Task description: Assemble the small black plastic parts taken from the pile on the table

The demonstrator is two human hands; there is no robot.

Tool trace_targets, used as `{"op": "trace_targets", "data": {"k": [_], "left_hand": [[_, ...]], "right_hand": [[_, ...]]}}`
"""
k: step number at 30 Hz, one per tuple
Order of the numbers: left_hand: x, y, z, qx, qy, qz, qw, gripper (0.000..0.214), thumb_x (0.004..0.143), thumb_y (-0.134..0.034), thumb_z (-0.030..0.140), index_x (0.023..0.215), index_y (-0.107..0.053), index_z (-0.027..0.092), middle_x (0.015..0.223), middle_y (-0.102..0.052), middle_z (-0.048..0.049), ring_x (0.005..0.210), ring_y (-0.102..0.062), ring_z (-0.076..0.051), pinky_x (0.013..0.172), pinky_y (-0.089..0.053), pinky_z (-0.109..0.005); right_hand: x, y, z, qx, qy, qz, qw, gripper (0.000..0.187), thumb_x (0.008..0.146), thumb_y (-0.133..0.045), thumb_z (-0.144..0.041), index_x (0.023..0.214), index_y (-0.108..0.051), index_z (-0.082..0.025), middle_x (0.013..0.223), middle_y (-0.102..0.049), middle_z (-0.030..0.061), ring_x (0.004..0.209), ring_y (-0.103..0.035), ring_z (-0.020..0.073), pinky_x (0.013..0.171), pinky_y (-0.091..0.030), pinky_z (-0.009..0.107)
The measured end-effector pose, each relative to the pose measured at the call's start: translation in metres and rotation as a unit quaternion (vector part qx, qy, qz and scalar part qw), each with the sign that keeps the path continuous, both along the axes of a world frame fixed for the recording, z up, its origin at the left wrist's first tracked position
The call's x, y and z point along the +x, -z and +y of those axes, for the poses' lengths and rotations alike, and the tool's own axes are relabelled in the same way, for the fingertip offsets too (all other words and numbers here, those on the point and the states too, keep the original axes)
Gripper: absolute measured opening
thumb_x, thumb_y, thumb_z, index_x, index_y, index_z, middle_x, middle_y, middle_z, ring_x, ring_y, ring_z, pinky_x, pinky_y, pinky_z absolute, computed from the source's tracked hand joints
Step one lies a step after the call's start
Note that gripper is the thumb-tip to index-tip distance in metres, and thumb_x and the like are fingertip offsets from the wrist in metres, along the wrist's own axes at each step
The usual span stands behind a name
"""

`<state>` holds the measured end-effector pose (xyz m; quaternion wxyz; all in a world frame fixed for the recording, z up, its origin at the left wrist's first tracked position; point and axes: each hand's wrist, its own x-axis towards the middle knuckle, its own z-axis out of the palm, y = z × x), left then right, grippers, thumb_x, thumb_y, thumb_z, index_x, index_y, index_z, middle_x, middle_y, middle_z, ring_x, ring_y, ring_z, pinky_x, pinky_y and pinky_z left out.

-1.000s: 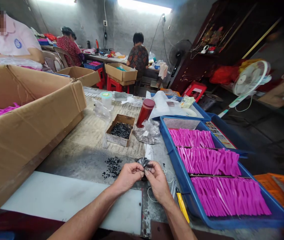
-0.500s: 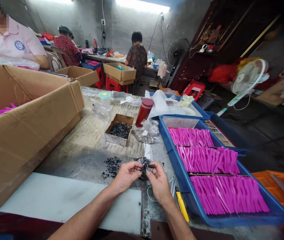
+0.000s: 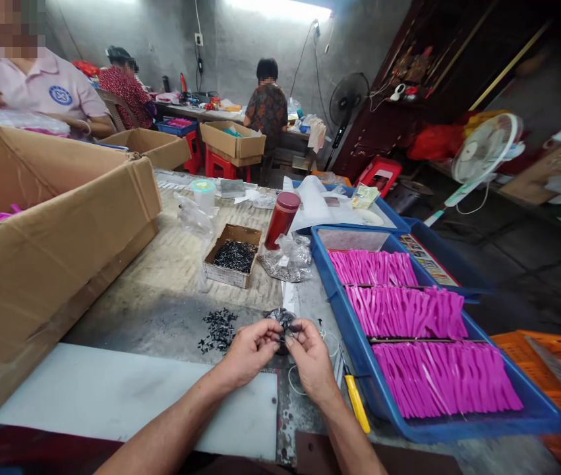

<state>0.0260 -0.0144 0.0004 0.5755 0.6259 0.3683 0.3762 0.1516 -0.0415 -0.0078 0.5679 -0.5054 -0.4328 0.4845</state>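
Note:
My left hand (image 3: 252, 344) and my right hand (image 3: 311, 353) meet near the table's front, fingertips pinched close together. What they pinch is small and dark, and I cannot make out its kind. Right behind and beneath the fingertips sits a dark round container (image 3: 280, 318) with black stuff in it, partly hidden by the hands. Left of my left hand lies a loose pile of small black parts (image 3: 217, 330). A yellow-handled screwdriver (image 3: 356, 404) lies to the right of my right hand, beside a thin white cord (image 3: 296, 382).
A small carton (image 3: 231, 274) of black parts stands behind the hands, beside a red cylinder (image 3: 283, 220). At right, a blue tray (image 3: 409, 429) holds rows of magenta pieces (image 3: 443, 379). A large cardboard box (image 3: 62, 257) bounds the left. A white board (image 3: 126, 396) lies in front. Co-workers sit beyond.
My hands stay almost in place, with only slight finger movement. The view has shifted a little. At the left, the co-worker in the pale shirt has shifted, with a hand now raised.

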Motion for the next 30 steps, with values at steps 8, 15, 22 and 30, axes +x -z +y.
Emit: {"op": "trace_targets", "data": {"k": [8,15,22,30], "left_hand": [[-0.0025,-0.0031,-0.0018,0.100,0.001,0.092,0.991,0.023,0.066,-0.042,0.009,0.083,-0.055,0.015,0.068,-0.056,-0.0002,0.061,-0.051,-0.010,0.058,-0.039,-0.017],[-0.0020,-0.0049,-0.0024,0.124,0.002,0.118,0.985,0.026,0.064,-0.042,0.007,0.083,-0.055,0.018,0.068,-0.057,0.0004,0.062,-0.052,-0.010,0.060,-0.039,-0.017],[-0.0031,-0.0031,-0.0029,0.121,-0.006,0.121,0.985,0.030,0.063,-0.041,0.006,0.086,-0.054,0.018,0.065,-0.055,0.0015,0.059,-0.050,-0.010,0.059,-0.039,-0.017],[-0.0035,-0.0019,-0.0026,0.142,-0.005,0.138,0.980,0.031,0.062,-0.040,0.004,0.086,-0.053,0.018,0.063,-0.054,0.0019,0.058,-0.049,-0.009,0.058,-0.038,-0.017]], "right_hand": [[0.0022,0.0033,-0.0022,-0.006,-0.007,-0.042,0.999,0.018,0.068,-0.051,-0.018,0.084,-0.045,-0.020,0.071,-0.054,-0.0021,0.065,-0.051,0.0125,0.059,-0.041,0.023],[0.0023,0.0065,-0.0052,-0.001,0.006,-0.095,0.995,0.019,0.066,-0.052,-0.021,0.085,-0.048,-0.020,0.067,-0.055,-0.0014,0.062,-0.053,0.0137,0.056,-0.042,0.024],[0.0023,0.0042,-0.0051,-0.010,-0.016,-0.137,0.990,0.020,0.068,-0.048,-0.016,0.088,-0.046,-0.020,0.067,-0.053,-0.0023,0.061,-0.051,0.0128,0.057,-0.040,0.024],[0.0031,0.0051,-0.0058,-0.016,-0.023,-0.179,0.984,0.021,0.068,-0.046,-0.014,0.088,-0.045,-0.020,0.066,-0.051,-0.0026,0.060,-0.049,0.0124,0.056,-0.040,0.024]]}}
